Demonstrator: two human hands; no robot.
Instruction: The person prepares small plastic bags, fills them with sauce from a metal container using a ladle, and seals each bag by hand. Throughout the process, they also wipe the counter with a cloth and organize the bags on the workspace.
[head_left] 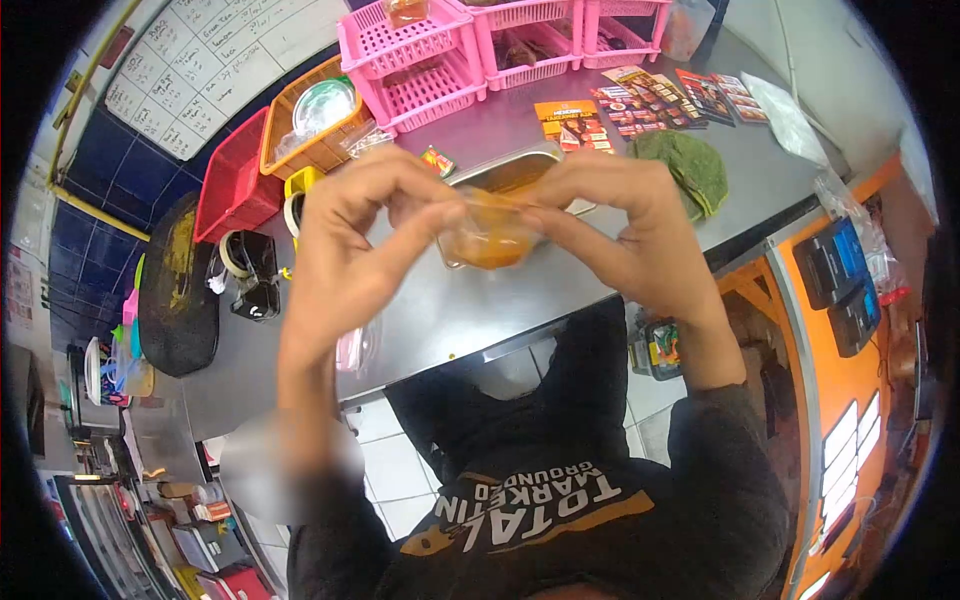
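Note:
A small clear plastic bag of orange sauce (488, 245) hangs between my hands, above the metal worktop. My left hand (362, 235) pinches its upper left corner between thumb and fingers. The upper right corner is pinched by my right hand (632, 225). Just behind the bag lies a shallow metal tray (545, 154) with orange content, partly hidden by the bag and my fingers. A tape dispenser (250, 272) stands to the left of my left hand. To the right of my right hand is a crumpled green cloth (690, 168).
Pink plastic racks (410, 65) stand along the back. An orange basket (312, 115) and a red bin (235, 170) are at the back left. Printed leaflets (650, 100) lie at the back right. Card terminals (845, 285) sit on an orange counter (800, 370) to the right.

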